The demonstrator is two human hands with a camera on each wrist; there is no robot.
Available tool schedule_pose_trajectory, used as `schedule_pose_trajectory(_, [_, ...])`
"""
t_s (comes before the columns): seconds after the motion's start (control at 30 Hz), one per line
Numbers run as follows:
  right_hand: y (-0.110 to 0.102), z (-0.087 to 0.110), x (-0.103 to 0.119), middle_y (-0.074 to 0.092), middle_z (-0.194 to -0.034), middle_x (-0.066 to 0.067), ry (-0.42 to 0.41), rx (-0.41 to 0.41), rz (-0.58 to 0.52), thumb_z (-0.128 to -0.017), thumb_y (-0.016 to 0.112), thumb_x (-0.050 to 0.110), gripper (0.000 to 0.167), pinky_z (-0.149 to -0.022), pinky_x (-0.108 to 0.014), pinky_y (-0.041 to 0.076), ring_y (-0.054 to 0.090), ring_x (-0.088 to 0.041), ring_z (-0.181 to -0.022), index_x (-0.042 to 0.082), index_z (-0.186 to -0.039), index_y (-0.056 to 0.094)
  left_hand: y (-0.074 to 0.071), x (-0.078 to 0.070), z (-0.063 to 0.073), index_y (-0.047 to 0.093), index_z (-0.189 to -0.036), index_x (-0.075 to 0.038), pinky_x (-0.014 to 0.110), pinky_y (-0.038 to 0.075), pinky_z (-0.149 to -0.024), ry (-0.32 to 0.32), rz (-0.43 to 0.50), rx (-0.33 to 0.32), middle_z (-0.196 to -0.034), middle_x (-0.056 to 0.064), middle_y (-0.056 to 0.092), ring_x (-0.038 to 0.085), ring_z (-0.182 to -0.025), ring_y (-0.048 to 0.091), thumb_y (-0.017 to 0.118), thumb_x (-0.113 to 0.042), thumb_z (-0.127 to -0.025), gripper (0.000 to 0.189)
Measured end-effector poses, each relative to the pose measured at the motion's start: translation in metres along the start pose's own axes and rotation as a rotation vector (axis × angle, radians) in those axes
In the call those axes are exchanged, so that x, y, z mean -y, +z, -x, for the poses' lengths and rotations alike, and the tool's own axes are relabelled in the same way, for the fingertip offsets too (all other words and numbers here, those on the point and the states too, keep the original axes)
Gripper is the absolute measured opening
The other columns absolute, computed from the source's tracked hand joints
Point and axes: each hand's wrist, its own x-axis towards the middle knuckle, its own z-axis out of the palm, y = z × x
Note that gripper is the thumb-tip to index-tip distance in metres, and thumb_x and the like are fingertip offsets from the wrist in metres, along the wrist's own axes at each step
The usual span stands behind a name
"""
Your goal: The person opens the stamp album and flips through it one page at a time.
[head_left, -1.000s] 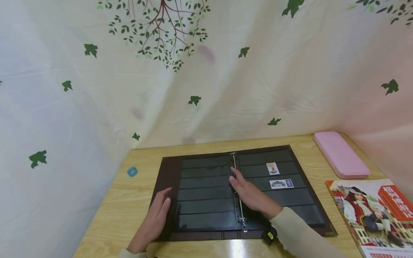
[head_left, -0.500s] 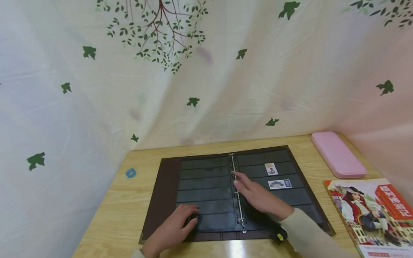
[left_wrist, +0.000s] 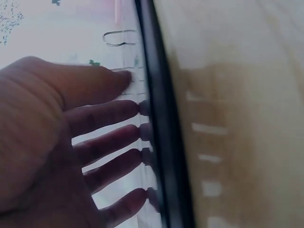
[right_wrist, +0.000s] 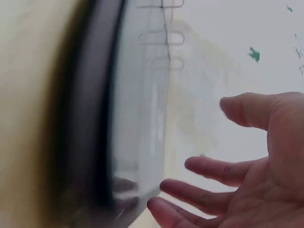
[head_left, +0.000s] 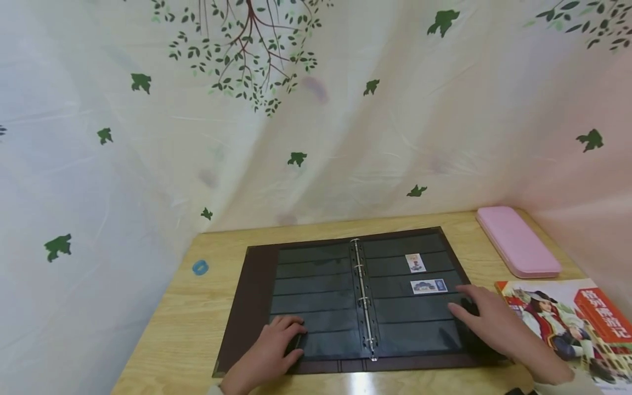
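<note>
An open ring binder album (head_left: 316, 307) with black strip-pocket pages lies on the table. Two stamps sit in its right page: a small upright stamp (head_left: 415, 263) and a wider blue-and-white stamp (head_left: 429, 286) below it. My left hand (head_left: 269, 351) rests its fingertips on the lower left page; in the left wrist view, the fingers (left_wrist: 109, 142) are spread and meet the page surface. My right hand (head_left: 498, 323) is over the album's right edge with thumb and fingers apart, holding nothing. In the right wrist view, its fingers (right_wrist: 213, 171) spread above the page.
A pink case (head_left: 517, 241) lies at the back right of the table (head_left: 173, 318). In front of it is a magazine (head_left: 568, 323) with a costumed figure, partly under my right forearm. A small blue ring-shaped item (head_left: 199, 267) lies left of the album. A patterned curtain (head_left: 316, 109) hangs behind.
My left hand has gone from the album's left edge onto the lower left page. My right hand has left the centre rings and moved right to the right page's outer edge.
</note>
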Motion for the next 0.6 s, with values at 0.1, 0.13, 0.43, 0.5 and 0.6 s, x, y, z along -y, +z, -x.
schedule_pose_trajectory(0.1, [-0.001, 0.009, -0.016, 0.051, -0.12, -0.033, 0.053, 0.021, 0.02, -0.087, 0.057, 0.058, 0.078, -0.084, -0.063, 0.039, 0.048, -0.049, -0.107, -0.011, -0.123, 0.052, 0.003, 0.001, -0.001, 0.059, -0.117, -0.021, 0.057, 0.04, -0.085, 0.011, -0.041, -0.013, -0.128, -0.003, 0.047, 0.023, -0.115, 0.043, 0.068, -0.025, -0.088, 0.031])
schedule_pose_trajectory(0.13, [-0.001, 0.011, -0.019, 0.051, -0.119, -0.034, 0.071, 0.032, 0.019, -0.086, 0.058, 0.058, 0.078, -0.083, -0.062, 0.04, 0.05, -0.049, -0.105, -0.011, -0.123, 0.052, 0.003, 0.001, -0.002, 0.058, -0.117, -0.022, 0.056, 0.04, -0.084, 0.011, -0.043, -0.016, -0.127, -0.004, 0.047, 0.022, -0.114, 0.043, 0.069, -0.024, -0.088, 0.031])
schedule_pose_trajectory(0.43, [0.011, 0.022, -0.026, 0.055, -0.115, -0.032, 0.094, -0.014, 0.008, -0.087, 0.061, 0.051, 0.068, -0.078, -0.062, 0.04, 0.047, -0.05, -0.102, -0.008, -0.12, 0.056, 0.004, 0.0, -0.002, 0.058, -0.117, -0.024, 0.056, 0.038, -0.085, -0.004, -0.018, -0.026, -0.128, -0.002, 0.046, 0.026, -0.117, 0.041, 0.071, -0.02, -0.086, 0.034])
schedule_pose_trajectory(0.5, [0.013, 0.021, -0.025, 0.055, -0.116, -0.031, 0.097, -0.024, 0.007, -0.087, 0.061, 0.051, 0.069, -0.08, -0.063, 0.039, 0.046, -0.05, -0.103, -0.008, -0.121, 0.054, 0.004, -0.001, -0.002, 0.058, -0.118, -0.025, 0.052, 0.038, -0.084, -0.006, -0.027, -0.028, -0.129, -0.001, 0.046, 0.026, -0.117, 0.04, 0.071, -0.02, -0.086, 0.034])
schedule_pose_trajectory(0.6, [0.013, 0.019, -0.022, 0.056, -0.114, -0.031, 0.111, -0.02, 0.004, -0.086, 0.062, 0.051, 0.074, -0.08, -0.063, 0.038, 0.048, -0.049, -0.103, -0.01, -0.125, 0.05, 0.004, -0.002, -0.002, 0.058, -0.118, -0.025, 0.047, 0.037, -0.083, -0.009, -0.043, -0.028, -0.13, -0.001, 0.046, 0.026, -0.118, 0.04, 0.071, -0.021, -0.086, 0.035])
